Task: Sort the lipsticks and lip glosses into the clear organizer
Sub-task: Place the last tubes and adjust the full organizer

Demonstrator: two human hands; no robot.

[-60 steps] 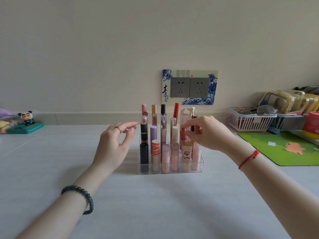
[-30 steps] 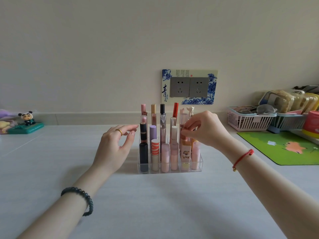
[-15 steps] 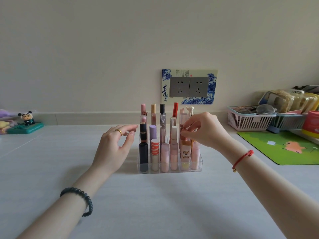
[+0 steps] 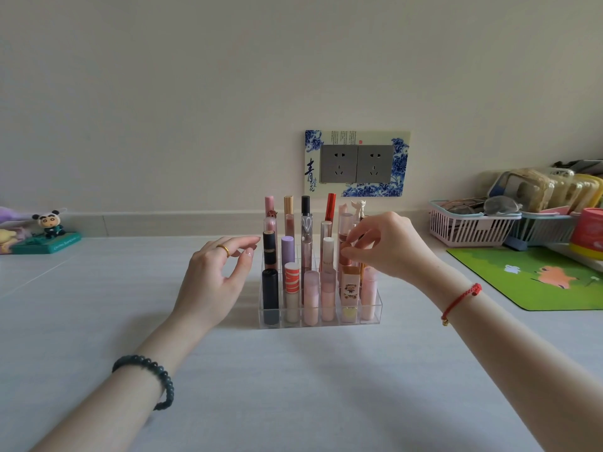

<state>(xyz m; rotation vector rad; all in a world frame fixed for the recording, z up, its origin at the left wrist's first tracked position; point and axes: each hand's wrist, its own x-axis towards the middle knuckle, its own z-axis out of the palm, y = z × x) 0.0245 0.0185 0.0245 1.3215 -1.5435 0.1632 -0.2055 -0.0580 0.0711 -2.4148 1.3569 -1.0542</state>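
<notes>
The right hand's (image 4: 388, 247) thumb and forefinger (image 4: 357, 238) are curled in a narrow pinch on the cap of a brown-red tube (image 4: 345, 261). The other fingers are bent loosely above it. That tube stands upright, long axis vertical and cap up, in the second row from the front of the clear organizer (image 4: 326, 323), toward its 3 o'clock side. A red cord bracelet (image 4: 460, 301) circles this wrist.

The left hand (image 4: 212, 275) holds nothing. Its fingers are spread wide and gently curved, with a gold ring (image 4: 224, 250) on one of them. The fingertips lie just beside the organizer at its 9 o'clock side, and I cannot tell whether they touch it. A dark bead bracelet (image 4: 146, 376) sits on this wrist.

All the lipsticks and glosses stand vertically in their cells. The front row holds a black lipstick (image 4: 270, 295), a red-striped tube (image 4: 292, 282), pink tubes and a cartoon-labelled tube (image 4: 349, 288). Taller ones stand behind, and a red tube (image 4: 330, 207) in the back row leans slightly.

The organizer rests on a pale table (image 4: 293, 386). A double socket plate (image 4: 357, 163) is on the wall at 12 o'clock, a panda figurine (image 4: 50, 223) is far off at 9 o'clock, a pink basket (image 4: 473, 228) is at 2 o'clock, and a green mat (image 4: 538, 275) is at 3 o'clock.
</notes>
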